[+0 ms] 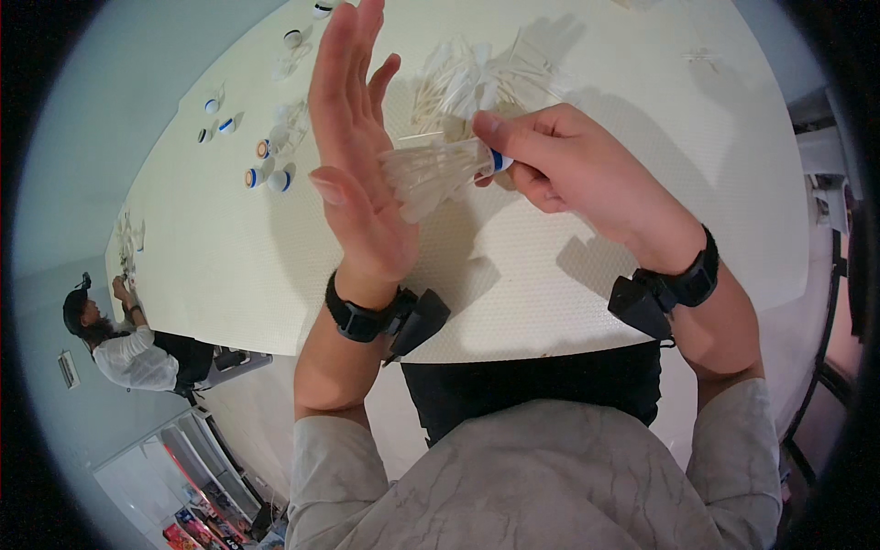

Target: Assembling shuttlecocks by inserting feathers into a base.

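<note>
A white shuttlecock [438,176] with a blue band round its cork lies sideways over the table. My right hand [564,160] pinches it by the cork between thumb and fingers. Its wide feather end meets the palm of my left hand [357,174], which is open with the fingers stretched away from me. Just beyond my hands is a heap of white, thin-stemmed pieces [481,78] that look like loose feathers. Both my wrists wear black bands with a dark box on them.
Several shuttlecocks with banded corks, one of them a cork with an orange end [263,148], lie left of my left hand on the white table [367,321]. Far left, another person [128,353] sits at the table's edge. Small clear bits [704,58] lie at the far right.
</note>
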